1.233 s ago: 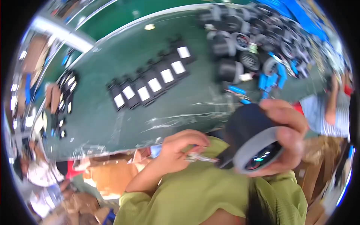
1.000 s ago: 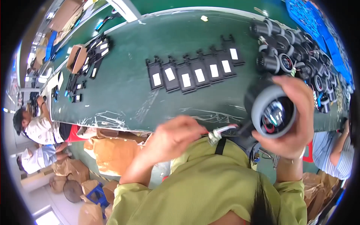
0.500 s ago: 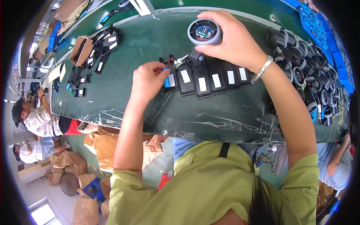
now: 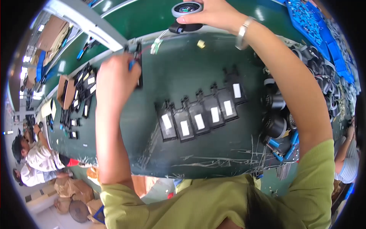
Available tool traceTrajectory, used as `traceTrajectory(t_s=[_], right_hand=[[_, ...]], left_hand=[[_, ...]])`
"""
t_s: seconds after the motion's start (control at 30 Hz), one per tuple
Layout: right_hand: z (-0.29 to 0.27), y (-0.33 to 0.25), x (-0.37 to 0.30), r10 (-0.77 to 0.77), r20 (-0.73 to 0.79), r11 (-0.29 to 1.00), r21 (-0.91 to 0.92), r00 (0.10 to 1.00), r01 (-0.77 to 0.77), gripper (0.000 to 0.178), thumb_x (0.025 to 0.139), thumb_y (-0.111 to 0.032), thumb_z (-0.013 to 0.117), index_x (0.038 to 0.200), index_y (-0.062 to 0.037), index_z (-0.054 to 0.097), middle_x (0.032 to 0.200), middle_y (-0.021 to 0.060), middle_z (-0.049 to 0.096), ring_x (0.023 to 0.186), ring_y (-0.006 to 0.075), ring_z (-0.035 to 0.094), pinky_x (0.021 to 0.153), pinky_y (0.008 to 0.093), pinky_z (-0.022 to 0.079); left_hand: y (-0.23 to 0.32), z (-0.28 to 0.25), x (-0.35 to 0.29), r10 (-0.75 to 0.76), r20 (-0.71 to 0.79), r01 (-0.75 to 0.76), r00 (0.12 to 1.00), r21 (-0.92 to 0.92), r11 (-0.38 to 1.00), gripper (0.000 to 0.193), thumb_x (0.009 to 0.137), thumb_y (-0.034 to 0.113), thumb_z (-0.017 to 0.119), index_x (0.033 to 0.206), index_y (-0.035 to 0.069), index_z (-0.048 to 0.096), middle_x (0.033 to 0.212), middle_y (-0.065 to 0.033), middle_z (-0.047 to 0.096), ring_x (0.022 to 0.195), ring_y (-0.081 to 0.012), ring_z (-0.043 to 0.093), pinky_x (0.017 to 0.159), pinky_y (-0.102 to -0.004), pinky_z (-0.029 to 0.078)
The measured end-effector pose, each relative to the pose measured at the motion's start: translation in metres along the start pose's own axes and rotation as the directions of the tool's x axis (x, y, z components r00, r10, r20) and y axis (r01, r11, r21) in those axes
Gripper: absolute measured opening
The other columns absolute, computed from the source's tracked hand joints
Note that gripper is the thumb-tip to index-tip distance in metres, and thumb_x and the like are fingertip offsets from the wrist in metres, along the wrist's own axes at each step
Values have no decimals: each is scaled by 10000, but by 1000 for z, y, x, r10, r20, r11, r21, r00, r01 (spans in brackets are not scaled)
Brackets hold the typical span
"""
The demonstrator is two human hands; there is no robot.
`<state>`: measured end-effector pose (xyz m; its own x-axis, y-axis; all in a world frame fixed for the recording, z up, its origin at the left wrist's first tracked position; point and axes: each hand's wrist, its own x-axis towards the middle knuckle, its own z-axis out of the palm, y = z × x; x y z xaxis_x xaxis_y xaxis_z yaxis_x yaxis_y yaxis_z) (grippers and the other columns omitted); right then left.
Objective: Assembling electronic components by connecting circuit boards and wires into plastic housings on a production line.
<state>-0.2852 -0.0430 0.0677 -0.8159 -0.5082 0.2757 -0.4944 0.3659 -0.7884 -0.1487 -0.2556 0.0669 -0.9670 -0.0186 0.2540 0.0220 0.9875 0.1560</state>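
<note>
My right hand (image 4: 213, 13) reaches to the far edge of the dark green table (image 4: 183, 72) and holds a round black gauge with a grey rim (image 4: 186, 8), its dial facing up. A thin wire with a white connector (image 4: 155, 45) trails from the gauge. My left hand (image 4: 114, 78) is stretched out to the left and grips a flat black module (image 4: 138, 70) with red and blue wires at its top. A row of several black modules with white labels (image 4: 200, 114) lies between my arms.
A cluster of round black gauges (image 4: 278, 114) fills the table's right side, with blue trays (image 4: 324, 30) behind. More black modules and a cardboard box (image 4: 66, 91) lie at the left. Other people sit at the lower left (image 4: 34, 156) and far right (image 4: 345, 160).
Both hands have moved further away across the table. The right hand carried the gauge to the far edge. The left hand now holds a black module away from the row.
</note>
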Motion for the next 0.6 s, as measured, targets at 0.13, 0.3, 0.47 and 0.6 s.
traceTrajectory(t_s=[0.13,0.3,0.47,0.6], right_hand=[[-20,53,38,291,-159,925,-204,943,-320,470,622,-372,748,860,11,616,803,145,633,725,250,619,690,319,477],[-35,79,46,175,-82,930,-313,981,-192,855,650,-409,717,1238,104,365,1224,284,442,1141,337,452,975,336,345],[-119,-19,-87,-51,183,930,-349,982,113,360,790,-263,612,957,55,588,899,178,633,800,243,611,747,314,478],[-115,-47,-220,21,273,923,-375,962,86,161,740,-105,673,874,-31,622,859,89,612,777,222,594,691,306,471]], left_hand=[[0,53,136,210,133,-239,969,259,936,177,726,139,528,814,26,631,841,-197,617,819,-362,591,735,-430,479],[-27,97,214,308,253,-385,917,359,850,276,797,85,468,1049,44,571,1051,-190,588,997,-341,556,846,-415,455],[18,64,132,453,-106,-461,885,-332,823,338,867,172,536,1173,30,522,1059,-158,600,920,-222,612,786,-292,469],[69,12,-6,612,156,-483,775,-479,733,205,794,88,605,981,6,618,943,-128,634,897,-242,606,816,-317,459]])
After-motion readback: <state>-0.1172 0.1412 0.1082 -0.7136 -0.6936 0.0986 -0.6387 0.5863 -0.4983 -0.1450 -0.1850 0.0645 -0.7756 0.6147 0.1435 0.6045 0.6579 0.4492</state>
